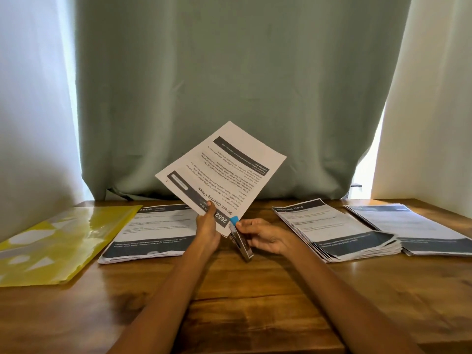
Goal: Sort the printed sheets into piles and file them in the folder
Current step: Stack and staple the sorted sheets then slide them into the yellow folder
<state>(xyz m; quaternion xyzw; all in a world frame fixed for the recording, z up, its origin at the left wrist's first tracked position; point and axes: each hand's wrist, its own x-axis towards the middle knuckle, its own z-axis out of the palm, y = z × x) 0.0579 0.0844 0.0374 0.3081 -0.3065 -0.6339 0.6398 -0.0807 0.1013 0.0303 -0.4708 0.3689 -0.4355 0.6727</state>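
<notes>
In my view, centre of the frame: my left hand (208, 227) pinches a small sheaf of printed sheets (221, 172) at its near corner, thumb curled on top over the heading; the sheaf is held up off the table (255, 297), tilted, its long axis running from lower centre toward the upper right of the frame, its heading end nearest me and the text upside down to me. Just right of that corner: my right hand (265, 237), fingers curled round a stapler (240, 240) with a blue tip, which meets the corner of the sheaf; the stapler's long axis slants from that corner down toward the lower right. Left of centre: one pile of sheets (150, 232) lying flat. Far left: a yellow folder (58, 241), flat, partly see-through. Right of centre: a second pile (334, 228), fanned at its edges, and at the right edge a third pile (419, 226), the two just beside each other. Upper frame: a green curtain (229, 85).
</notes>
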